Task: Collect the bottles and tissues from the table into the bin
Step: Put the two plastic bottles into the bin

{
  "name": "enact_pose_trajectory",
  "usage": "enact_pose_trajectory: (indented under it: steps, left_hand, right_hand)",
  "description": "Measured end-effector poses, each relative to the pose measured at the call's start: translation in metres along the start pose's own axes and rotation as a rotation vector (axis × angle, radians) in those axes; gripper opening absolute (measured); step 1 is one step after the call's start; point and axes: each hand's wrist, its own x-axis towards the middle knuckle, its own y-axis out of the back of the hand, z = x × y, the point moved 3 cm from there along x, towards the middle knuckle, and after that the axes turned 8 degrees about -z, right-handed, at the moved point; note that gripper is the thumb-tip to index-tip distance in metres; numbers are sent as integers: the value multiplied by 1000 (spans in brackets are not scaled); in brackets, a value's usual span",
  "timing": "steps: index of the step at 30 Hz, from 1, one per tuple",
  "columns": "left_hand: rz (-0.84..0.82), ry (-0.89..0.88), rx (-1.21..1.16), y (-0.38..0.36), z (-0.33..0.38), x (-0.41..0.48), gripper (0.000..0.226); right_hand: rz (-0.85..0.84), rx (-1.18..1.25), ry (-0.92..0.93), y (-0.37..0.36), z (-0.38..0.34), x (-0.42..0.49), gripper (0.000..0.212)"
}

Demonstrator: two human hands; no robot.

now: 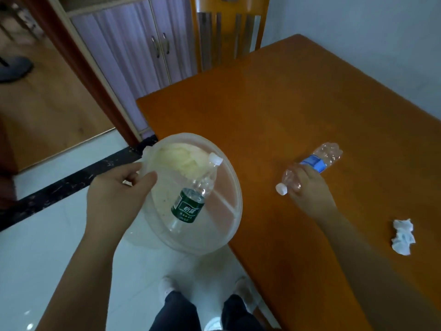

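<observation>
**One bottle binned, a second in hand at the table's edge**

My right hand (307,185) closes around the neck end of a crushed clear bottle with a blue label (312,163), fingers wrapped over its shoulder just above the white cap (281,188), which pokes out toward me on the near side of my grip. The crumpled body of the bottle stretches away beyond my knuckles, lying across the orange table (298,103). My left hand (117,189) pinches the rim of the translucent round bin (235,211), thumb inside the lip and fingers outside, holding it tilted beside the table's near corner. Inside it a green-labelled bottle (191,206) lies slanted, its white cap toward the far rim (something pale and crumpled sits behind it, too blurred to tell what). A wadded white tissue (403,236) rests on the table to the right of my forearm, well apart from either hand.
</observation>
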Motion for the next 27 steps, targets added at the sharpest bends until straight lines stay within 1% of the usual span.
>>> enact_pose_trajectory:
  steps: [3,7,9,13,15,17,20,24,27]
  left_hand:
    - [32,27,-4,-7,6,-10,26]
    - [55,12,7,-13,18,-20,17]
    - [57,17,20,-15,22,-21,22]
    - [63,34,30,-19,26,-21,20]
    - [70,52,42,-20,25,-22,29]
    - [69,64,45,-21,25,-23,30]
    - [66,45,34,-20,27,-23,15]
    - [65,-6,50,-18,27,-25,29]
    - [63,-4,16,-15,22,-26,25]
  right_hand:
    - [-57,-73,24,3,26,11,52]
    - [-184,-276,20,2,56,31,57]
    - [-236,-340,10,0,68,37,60]
    - [-293,-424,16,-7,80,44,57]
    - [-323,-448,23,-11,82,48,55]
    - [-322,-443,30,-13,83,51,54]
    - [-303,-445,28,-14,82,52,55]
    - [-258,-395,-9,-12,75,49,54]
    - [-196,-339,-45,-8,69,38,57]
